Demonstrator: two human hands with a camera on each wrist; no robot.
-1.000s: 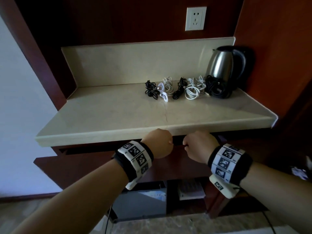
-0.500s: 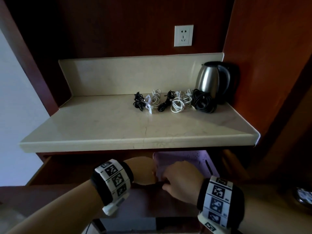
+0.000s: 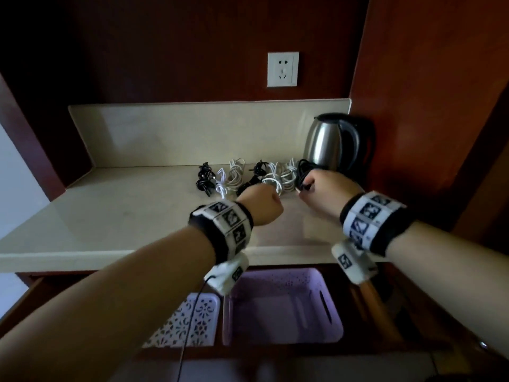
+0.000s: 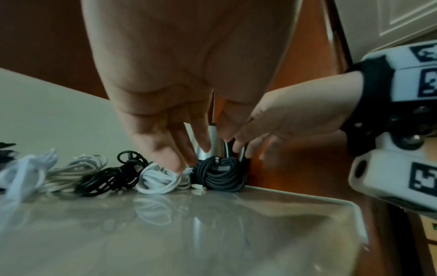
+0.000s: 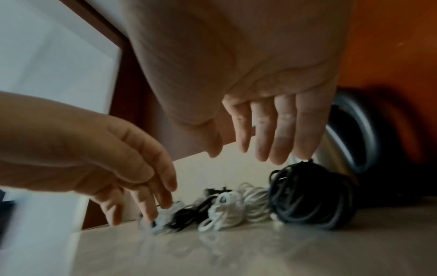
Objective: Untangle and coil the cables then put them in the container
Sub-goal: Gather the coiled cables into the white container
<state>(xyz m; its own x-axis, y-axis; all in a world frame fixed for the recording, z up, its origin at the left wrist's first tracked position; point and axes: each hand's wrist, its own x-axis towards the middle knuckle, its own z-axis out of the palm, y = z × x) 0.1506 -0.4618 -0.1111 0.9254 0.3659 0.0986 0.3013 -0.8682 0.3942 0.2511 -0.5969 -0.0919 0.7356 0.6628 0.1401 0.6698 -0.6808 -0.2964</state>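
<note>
— Both hands have come up from the drawer front to the row of cables at the back of the counter (image 3: pixel 115 216). Half a second ago they were down at the drawer, and now it stands pulled out below the counter edge with a purple container (image 3: pixel 283 307) in it.

— So the container is reachable. Is anything held yet?

— Nothing that I can see. The left hand (image 3: pixel 261 204) reaches with straight, relaxed fingers, their tips at or just above a white bundle (image 4: pixel 163 179); whether they touch it is blurred. The right hand (image 3: pixel 325 191) hangs over the big black bundle (image 5: pixel 312 198) beside the kettle (image 3: pixel 330 142), fingers spread and apart from it in the right wrist view.

— Meaning for the task?

— I judge the first pick-up is only starting; no cable is loosened, coiled or stowed.

— Count them

— Six bundles in the row by my reading: three black and three white, though the white ones on the right overlap and the count could be off. One kettle, one wall socket (image 3: pixel 283 69). In the drawer I see one purple container and one white lattice basket (image 3: pixel 190 323) just left of it, both with nothing visible inside
</note>
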